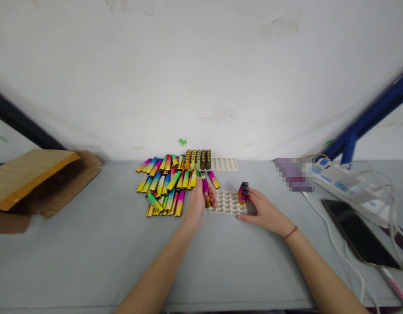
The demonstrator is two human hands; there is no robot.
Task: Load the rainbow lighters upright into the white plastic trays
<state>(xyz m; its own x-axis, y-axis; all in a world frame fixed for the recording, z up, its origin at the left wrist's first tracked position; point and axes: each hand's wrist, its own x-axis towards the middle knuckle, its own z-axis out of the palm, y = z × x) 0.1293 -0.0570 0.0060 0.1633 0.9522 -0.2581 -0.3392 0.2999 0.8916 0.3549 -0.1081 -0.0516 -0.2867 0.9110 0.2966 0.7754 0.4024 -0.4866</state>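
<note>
My left hand [198,201] is closed around one rainbow-coloured lighter [205,188], held upright at the left edge of a white holed tray [225,203]. My right hand [262,210] rests on the tray's right side, its fingers against three lighters [243,192] standing in the tray's right-hand holes. A pile of several more rainbow lighters [165,185] lies flat on the grey table just left of my left hand.
A second white tray [225,164] at the back holds a row of upright lighters [198,159]. An open cardboard box [34,181] lies at the left. A power strip [342,181] with cables and a dark phone [360,233] sit at the right.
</note>
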